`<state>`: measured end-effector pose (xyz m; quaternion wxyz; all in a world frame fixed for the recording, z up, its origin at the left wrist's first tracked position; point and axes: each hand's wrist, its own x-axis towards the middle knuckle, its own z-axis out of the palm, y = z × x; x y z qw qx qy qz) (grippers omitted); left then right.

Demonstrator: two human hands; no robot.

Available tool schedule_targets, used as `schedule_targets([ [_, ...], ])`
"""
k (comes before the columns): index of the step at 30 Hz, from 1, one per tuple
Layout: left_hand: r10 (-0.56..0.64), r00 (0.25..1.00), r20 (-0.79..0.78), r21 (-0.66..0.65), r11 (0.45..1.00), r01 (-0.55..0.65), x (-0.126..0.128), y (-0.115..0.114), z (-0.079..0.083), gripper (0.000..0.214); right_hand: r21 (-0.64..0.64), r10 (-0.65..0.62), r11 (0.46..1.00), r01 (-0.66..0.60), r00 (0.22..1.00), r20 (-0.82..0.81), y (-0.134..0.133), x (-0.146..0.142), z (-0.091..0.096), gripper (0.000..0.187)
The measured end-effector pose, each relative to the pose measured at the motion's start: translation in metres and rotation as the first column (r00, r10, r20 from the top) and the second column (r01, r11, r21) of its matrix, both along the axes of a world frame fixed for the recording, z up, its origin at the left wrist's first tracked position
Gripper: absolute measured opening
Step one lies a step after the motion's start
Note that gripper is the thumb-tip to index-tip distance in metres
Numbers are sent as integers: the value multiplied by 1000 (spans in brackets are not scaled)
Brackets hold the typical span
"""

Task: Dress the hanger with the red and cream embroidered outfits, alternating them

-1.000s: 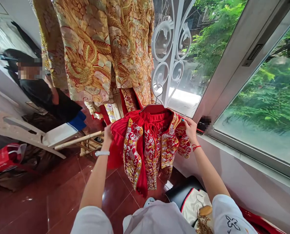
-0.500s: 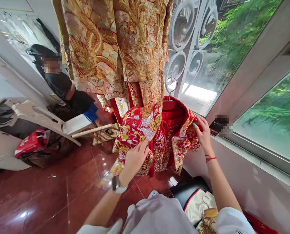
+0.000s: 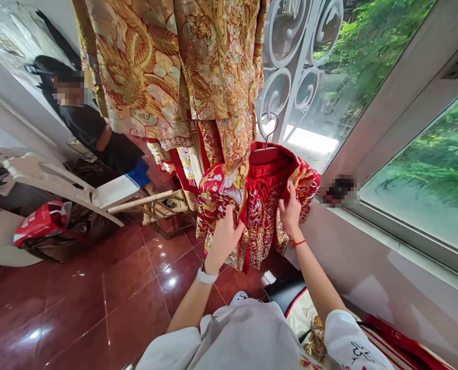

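A red jacket (image 3: 218, 192) with gold and silver embroidery hangs in front of me on a hanger (image 3: 269, 134). Its front is parted, and a red embroidered skirt (image 3: 258, 218) with tied red cords at the waist shows inside. My left hand (image 3: 225, 234), with a watch at the wrist, is closed on the jacket's left front edge; the fingertips are partly hidden by the cloth. On the opposite front edge, below the collar, my right hand (image 3: 291, 211) is closed with its fingers over the embroidered border. A red string circles that wrist.
Large gold embroidered garments (image 3: 144, 72) hang above and behind the jacket. A bamboo stand (image 3: 163, 210) and a white chair (image 3: 111, 195) are at left, near a person in black (image 3: 86, 121). The window ledge (image 3: 390, 234) runs along the right. A black seat (image 3: 286, 290) holding cloth is below.
My right hand has moved inward and left from the jacket's shoulder to its front edge. My left hand has shifted slightly along the opposite edge, and the jacket's sides hang closer together.
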<state>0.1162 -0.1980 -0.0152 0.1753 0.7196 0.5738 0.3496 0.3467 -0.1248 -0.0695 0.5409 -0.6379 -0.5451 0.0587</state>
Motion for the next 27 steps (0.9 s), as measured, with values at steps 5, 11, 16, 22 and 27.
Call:
schedule_targets([
  [5, -115, 993, 38, -7, 993, 116, 59, -59, -4, 37, 180, 131, 976, -122, 990, -42, -51, -8, 39, 45],
  [11, -31, 982, -189, -213, 977, -10, 97, -6, -76, 40, -2, 376, 927, -376, 926, 25, -61, -11, 33, 54],
  [16, -52, 992, -114, -146, 989, 35, 65, 31, -90, 44, -122, 466, 882, -455, 881, 86, -54, -2, 14, 60],
  [22, 40, 972, 232, 399, 907, -133, -7, 44, -31, 19, 169, -16, 985, -13, 986, 167, -15, 81, 22, 70],
  [27, -11, 957, 291, 305, 949, -82, -78, 137, 24, 31, 130, 240, 961, -243, 970, 34, 45, 128, 22, 47],
])
